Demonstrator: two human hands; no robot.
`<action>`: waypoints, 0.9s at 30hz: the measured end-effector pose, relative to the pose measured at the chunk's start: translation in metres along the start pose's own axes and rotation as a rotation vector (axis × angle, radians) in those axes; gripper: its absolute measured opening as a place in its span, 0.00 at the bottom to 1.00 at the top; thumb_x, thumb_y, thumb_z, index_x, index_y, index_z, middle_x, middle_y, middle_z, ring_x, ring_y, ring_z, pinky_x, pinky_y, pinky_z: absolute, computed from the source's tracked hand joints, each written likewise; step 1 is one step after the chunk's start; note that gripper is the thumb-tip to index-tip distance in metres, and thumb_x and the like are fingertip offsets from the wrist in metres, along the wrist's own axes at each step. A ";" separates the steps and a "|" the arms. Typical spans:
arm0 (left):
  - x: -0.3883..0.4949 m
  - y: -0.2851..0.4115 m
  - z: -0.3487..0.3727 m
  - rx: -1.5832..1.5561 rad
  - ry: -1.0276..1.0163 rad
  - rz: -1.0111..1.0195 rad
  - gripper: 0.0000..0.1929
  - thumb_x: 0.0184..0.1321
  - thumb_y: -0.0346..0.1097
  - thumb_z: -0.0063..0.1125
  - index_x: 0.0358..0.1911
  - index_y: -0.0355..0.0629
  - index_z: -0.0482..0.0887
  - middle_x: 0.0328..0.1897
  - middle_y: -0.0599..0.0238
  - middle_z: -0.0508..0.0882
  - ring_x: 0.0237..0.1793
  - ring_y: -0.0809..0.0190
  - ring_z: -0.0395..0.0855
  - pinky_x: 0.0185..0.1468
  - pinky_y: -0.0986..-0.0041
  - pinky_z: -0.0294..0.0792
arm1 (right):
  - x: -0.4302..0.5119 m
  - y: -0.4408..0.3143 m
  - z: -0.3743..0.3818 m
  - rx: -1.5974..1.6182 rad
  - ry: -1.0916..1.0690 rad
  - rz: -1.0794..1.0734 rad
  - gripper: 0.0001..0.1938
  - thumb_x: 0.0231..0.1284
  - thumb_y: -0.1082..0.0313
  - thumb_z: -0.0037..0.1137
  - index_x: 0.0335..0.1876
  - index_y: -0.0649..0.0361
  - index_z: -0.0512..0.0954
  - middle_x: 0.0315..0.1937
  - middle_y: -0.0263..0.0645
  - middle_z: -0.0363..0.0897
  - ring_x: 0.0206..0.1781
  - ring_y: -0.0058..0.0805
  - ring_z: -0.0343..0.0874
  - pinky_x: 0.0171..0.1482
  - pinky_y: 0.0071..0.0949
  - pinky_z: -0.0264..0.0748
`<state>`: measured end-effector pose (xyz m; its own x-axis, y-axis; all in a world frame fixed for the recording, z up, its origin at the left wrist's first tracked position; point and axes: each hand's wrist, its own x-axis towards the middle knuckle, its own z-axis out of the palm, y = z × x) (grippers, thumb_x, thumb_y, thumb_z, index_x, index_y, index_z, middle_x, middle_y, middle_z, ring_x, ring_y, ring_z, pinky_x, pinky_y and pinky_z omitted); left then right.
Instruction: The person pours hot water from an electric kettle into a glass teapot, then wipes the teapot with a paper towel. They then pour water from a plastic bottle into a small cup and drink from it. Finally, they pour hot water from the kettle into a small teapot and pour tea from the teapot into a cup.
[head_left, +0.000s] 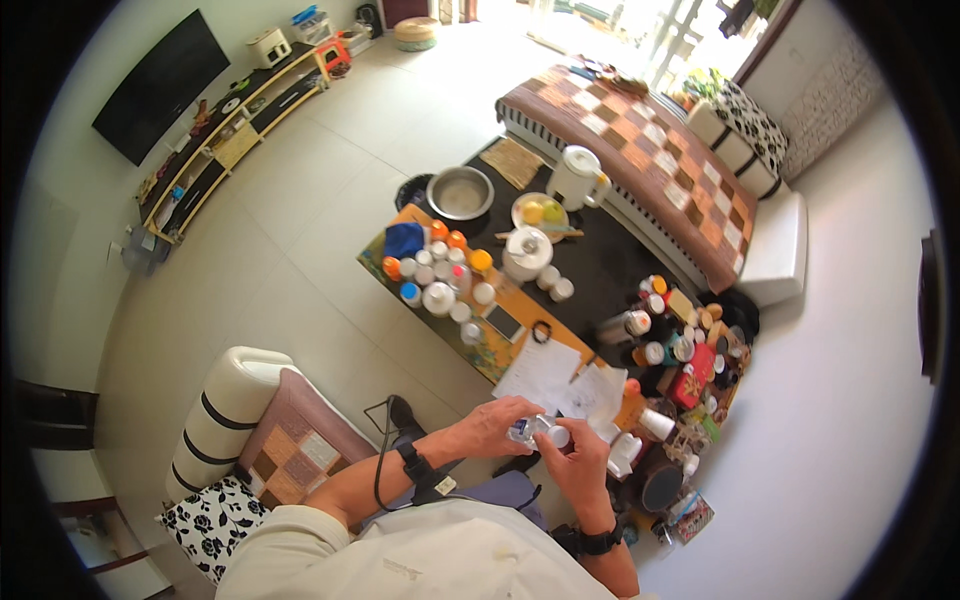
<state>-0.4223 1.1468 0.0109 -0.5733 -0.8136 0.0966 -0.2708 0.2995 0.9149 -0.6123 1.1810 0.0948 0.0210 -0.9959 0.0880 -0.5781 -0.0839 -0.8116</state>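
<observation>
A small clear plastic bottle (537, 428) with a white cap (558, 436) lies tilted between my two hands, in front of my body. My left hand (499, 426) wraps around the bottle's body, over its blue-marked label. The thumb and fingers of my right hand (576, 456) are at the white cap end; whether the cap is loose or screwed on cannot be told. Just beyond my hands, written-on paper sheets (540, 367) rest on the table's near edge, with a pen (583, 369) on them.
On the coffee table (600, 259) stand several capped bottles (439, 262), a phone (503, 322), a white lidded pot (527, 253), an electric kettle (578, 176) and a steel basin (460, 193). Crowded jars and boxes, including a red box (691, 376), fill the right end. A patchwork-covered sofa (637, 142) stands behind.
</observation>
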 end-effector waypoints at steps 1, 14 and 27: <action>-0.012 -0.006 -0.026 0.015 0.016 0.001 0.34 0.45 0.34 0.78 0.60 0.44 0.79 0.54 0.56 0.83 0.56 0.47 0.81 0.60 0.61 0.75 | 0.009 -0.017 0.020 -0.013 -0.014 -0.021 0.18 0.50 0.64 0.78 0.43 0.63 0.82 0.26 0.40 0.81 0.22 0.25 0.78 0.28 0.25 0.75; -0.146 -0.068 -0.318 -0.442 0.344 -0.337 0.32 0.53 0.37 0.77 0.61 0.45 0.76 0.58 0.66 0.81 0.58 0.63 0.81 0.61 0.63 0.76 | 0.125 -0.157 0.294 0.151 -0.470 -0.214 0.44 0.46 0.63 0.78 0.71 0.64 0.67 0.58 0.54 0.78 0.58 0.51 0.82 0.58 0.41 0.80; -0.110 -0.138 -0.648 -0.155 0.520 -0.473 0.36 0.59 0.27 0.70 0.72 0.42 0.68 0.65 0.62 0.79 0.66 0.61 0.76 0.68 0.63 0.70 | 0.372 -0.270 0.514 0.518 -0.732 -0.022 0.36 0.46 0.60 0.78 0.62 0.61 0.71 0.51 0.49 0.82 0.53 0.38 0.83 0.56 0.38 0.78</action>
<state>0.1794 0.8715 0.1282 0.0312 -0.9823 -0.1849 -0.2640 -0.1865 0.9463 -0.0295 0.8157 0.0496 0.6449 -0.7514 -0.1395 -0.1341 0.0684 -0.9886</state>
